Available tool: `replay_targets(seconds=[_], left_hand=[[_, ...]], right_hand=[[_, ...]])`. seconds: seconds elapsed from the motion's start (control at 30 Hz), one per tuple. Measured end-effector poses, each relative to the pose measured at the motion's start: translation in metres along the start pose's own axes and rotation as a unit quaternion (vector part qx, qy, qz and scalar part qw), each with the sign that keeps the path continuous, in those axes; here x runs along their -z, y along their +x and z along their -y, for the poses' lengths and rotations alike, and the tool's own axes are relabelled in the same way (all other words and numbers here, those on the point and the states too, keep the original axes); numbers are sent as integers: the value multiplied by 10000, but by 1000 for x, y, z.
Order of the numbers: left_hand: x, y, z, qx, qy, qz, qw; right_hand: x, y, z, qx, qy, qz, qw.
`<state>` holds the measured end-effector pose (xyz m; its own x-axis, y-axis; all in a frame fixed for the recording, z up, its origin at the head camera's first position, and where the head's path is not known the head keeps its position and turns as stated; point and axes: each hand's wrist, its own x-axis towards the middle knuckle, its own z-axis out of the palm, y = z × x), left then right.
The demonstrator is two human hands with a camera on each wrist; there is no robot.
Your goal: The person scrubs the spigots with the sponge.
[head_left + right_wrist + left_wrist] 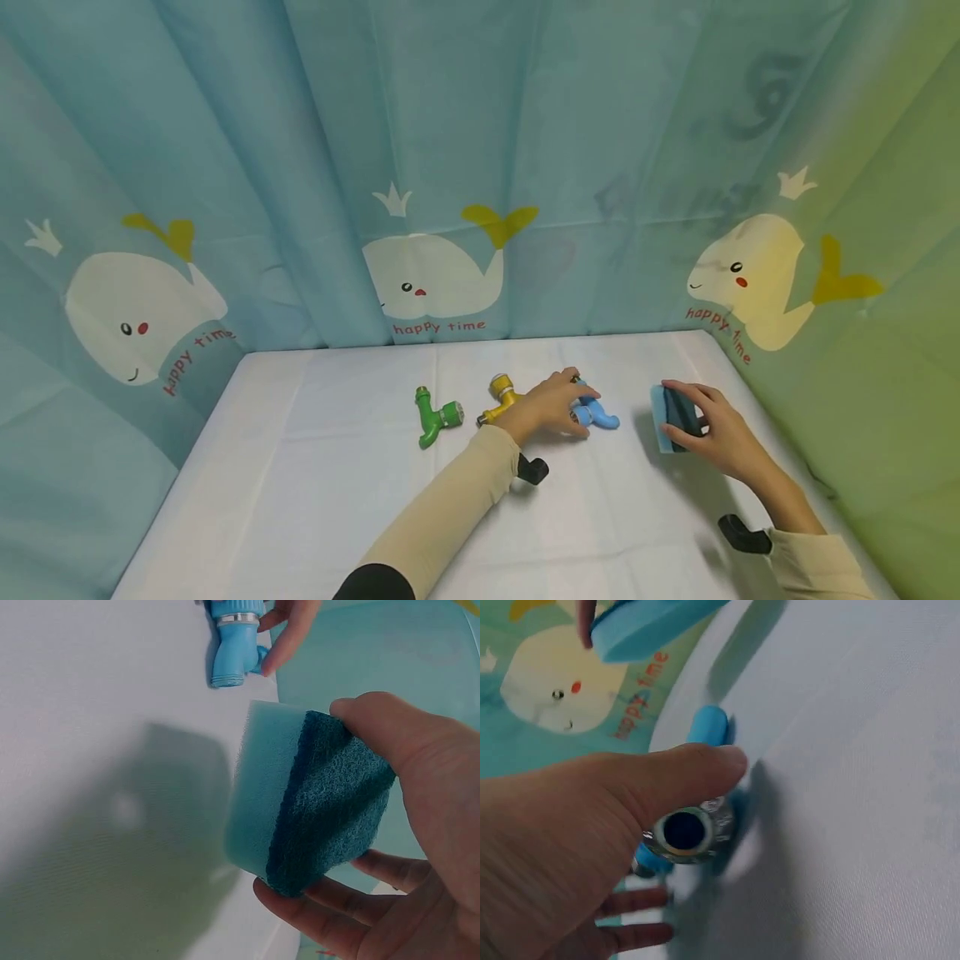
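My right hand [716, 429] grips a two-layer sponge [315, 802], pale blue foam on one side and a dark teal scouring face on the other. In the right wrist view the thumb lies at its top edge and fingers sit below. The sponge is raised off the table, its shadow beside it. A blue tap [596, 414] lies on the table. Over it reaches my left hand [551, 404], thumb and fingers spread on either side; contact is unclear. The left wrist view shows the tap's round metal-rimmed opening [686, 831] under the thumb.
Left of the blue tap lie a yellow tap [501, 398], partly hidden behind the left hand, and a green tap [435, 415]. All rest on a white-covered table [300, 500]. A whale-print curtain [450, 167] hangs behind and along the sides.
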<state>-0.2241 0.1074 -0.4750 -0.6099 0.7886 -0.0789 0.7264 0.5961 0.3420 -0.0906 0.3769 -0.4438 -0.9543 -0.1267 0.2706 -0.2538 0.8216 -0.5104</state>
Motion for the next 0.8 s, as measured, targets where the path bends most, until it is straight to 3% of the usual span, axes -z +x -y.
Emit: replay_targets(seconds=[0.13,0.33,0.47,0.57,0.67,0.73,0.8], left_hand=[[2,0,-9,13,576,53,9983],[15,-7,-21,156,344,709,9968],[25,-8,-26,139,484,1031,9934],[25,-8,-27,55,550,944,9940],[20,-10,-22,-68,302,629,9975],[18,-15,-18,-143,-178,356,9991],[17,-22,-14,-207,-957,42,9952]], right_hand=[[-1,-2,0,54,-26,2,10000],[2,-5,2,45,-77,29,10000],[4,-6,1,-10,-67,24,10000],[4,-7,1,-43,-66,24,10000],[3,-9,1,-39,-46,24,10000],[2,-11,2,-48,21,-1,10000],[0,-13,4,-63,100,-87,9999]])
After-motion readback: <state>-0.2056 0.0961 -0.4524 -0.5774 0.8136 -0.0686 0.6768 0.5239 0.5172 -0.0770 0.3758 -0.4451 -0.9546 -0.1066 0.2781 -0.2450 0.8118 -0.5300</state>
